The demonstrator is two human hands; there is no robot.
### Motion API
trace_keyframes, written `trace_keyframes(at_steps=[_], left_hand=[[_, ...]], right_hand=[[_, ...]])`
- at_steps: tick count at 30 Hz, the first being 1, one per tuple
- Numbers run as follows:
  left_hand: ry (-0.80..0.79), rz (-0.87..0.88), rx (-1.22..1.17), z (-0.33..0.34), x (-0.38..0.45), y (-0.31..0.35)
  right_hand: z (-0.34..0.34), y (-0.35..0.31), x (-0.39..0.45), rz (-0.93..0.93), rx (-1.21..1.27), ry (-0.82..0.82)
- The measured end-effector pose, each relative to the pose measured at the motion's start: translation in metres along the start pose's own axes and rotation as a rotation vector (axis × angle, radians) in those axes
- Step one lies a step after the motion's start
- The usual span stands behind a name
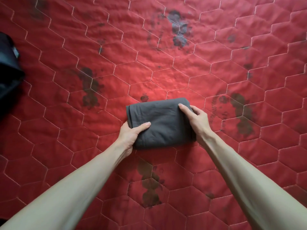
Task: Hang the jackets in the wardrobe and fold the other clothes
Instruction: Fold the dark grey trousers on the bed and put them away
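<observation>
A dark grey garment (163, 123), folded into a compact rectangle, lies on the red quilted bedspread (149, 67) in the middle of the view. My left hand (131, 134) grips its near left corner, thumb on top and fingers tucked under the edge. My right hand (196, 117) holds the right end, thumb laid across the top and fingers wrapped round the side.
The red bedspread with hexagon stitching and dark flower prints fills the whole view. A black piece of clothing (8, 67) lies at the left edge, well apart from the folded garment.
</observation>
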State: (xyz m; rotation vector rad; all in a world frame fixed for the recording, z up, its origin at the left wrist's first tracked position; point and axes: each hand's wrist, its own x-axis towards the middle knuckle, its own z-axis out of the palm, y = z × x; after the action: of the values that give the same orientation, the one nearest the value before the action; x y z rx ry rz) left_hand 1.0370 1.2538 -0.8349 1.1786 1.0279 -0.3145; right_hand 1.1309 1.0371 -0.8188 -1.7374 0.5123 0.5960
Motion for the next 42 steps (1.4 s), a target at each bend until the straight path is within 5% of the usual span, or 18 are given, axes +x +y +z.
trace_keyframes(at_steps=[5, 10, 18, 32, 42], left_hand=[[-0.074, -0.045, 0.003, -0.005, -0.01, 0.008], [-0.165, -0.012, 0.063, -0.006, -0.032, 0.041], [-0.185, 0.05, 0.053, -0.025, -0.095, 0.102], [0.064, 0.344, -0.173, -0.034, -0.321, 0.221], [0.245, 0.508, -0.255, -0.077, -0.476, 0.255]], right_hand=[[-0.013, -0.008, -0.013, -0.057, -0.171, -0.149], [-0.022, -0.026, -0.035, 0.007, -0.037, -0.122], [-0.02, -0.088, -0.094, 0.138, 0.086, -0.307], [-0.061, -0.303, -0.255, -0.059, -0.02, -0.456], [-0.04, -0.375, -0.362, -0.202, -0.091, -0.581]])
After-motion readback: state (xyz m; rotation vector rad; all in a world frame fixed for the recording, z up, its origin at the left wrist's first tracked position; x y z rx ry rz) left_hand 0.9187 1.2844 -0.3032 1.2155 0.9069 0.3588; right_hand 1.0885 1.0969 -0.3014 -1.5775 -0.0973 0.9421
